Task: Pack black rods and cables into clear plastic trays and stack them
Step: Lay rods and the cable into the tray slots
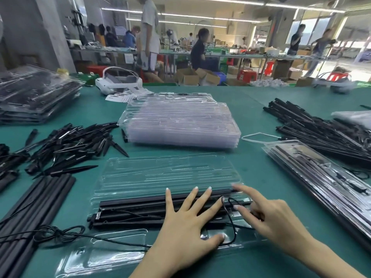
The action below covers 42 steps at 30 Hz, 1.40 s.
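Note:
An open clear plastic tray (160,175) lies in front of me on the green table. Black rods (132,211) sit side by side in its near half, with a thin black cable (228,217) looping over them. My left hand (186,223) lies flat with spread fingers, pressing down on the rods. My right hand (271,215) reaches in from the right, its fingers extended and touching the rods' right ends by the cable loop.
A stack of empty clear trays (180,121) stands behind the open one. Black spikes (66,143) are heaped at left, long rods (34,213) lie at near left, more rods (321,127) at right. Packed trays (321,177) lie right and another stack of packed trays (34,97) far left.

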Each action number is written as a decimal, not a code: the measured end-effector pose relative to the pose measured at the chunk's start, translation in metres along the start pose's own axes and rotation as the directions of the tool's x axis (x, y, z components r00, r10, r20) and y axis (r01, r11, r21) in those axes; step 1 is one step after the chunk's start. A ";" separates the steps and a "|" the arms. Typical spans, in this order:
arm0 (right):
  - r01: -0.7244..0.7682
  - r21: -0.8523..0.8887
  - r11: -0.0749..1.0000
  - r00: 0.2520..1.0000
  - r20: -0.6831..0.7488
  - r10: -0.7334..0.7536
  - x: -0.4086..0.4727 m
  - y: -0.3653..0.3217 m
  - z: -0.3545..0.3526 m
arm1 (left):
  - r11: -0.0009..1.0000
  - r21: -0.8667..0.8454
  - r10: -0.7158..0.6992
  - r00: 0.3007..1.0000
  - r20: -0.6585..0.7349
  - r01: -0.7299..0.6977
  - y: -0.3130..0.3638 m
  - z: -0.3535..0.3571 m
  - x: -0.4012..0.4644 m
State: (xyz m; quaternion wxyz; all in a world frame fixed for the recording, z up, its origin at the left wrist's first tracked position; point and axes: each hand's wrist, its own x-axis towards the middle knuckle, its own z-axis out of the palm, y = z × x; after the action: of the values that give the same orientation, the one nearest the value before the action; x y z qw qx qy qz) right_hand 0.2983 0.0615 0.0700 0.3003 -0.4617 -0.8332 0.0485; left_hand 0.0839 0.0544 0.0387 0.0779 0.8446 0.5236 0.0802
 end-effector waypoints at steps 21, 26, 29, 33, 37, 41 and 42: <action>-0.368 0.365 0.855 0.930 0.146 0.338 0.001 0.013 -0.038 | 0.993 -0.036 0.108 0.994 -0.003 -0.108 0.003 -0.005 -0.003; -0.403 0.556 0.727 0.909 0.338 0.245 -0.010 0.024 -0.059 | 0.993 -0.025 0.116 0.993 0.017 -0.115 0.003 -0.005 -0.003; -0.174 0.231 0.957 0.976 0.172 0.136 -0.012 0.028 -0.063 | 0.992 -0.027 0.123 0.992 0.012 -0.122 0.002 -0.004 -0.003; 0.113 -0.015 0.993 0.982 0.153 -0.110 -0.014 0.036 -0.063 | 0.989 -0.037 0.147 0.989 0.014 -0.146 0.002 -0.004 -0.003; 0.092 -0.021 0.996 0.994 0.065 -0.091 -0.014 0.037 -0.054 | 0.982 -0.025 0.186 0.982 0.030 -0.185 0.003 -0.004 -0.002; -0.114 0.397 0.911 0.987 0.152 0.057 -0.010 0.024 -0.036 | 0.985 -0.015 0.175 0.983 0.056 -0.174 0.003 -0.005 -0.001; -0.188 0.475 0.860 0.978 0.174 0.117 -0.009 0.019 -0.032 | 0.985 -0.022 0.174 0.983 0.059 -0.173 0.003 -0.006 -0.001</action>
State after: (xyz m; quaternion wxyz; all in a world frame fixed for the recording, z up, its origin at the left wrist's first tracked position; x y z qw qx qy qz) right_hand 0.3335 0.0592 0.0846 0.3434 -0.4309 -0.7735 0.3132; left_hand 0.0851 0.0519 0.0448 0.0937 0.8884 0.4446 0.0652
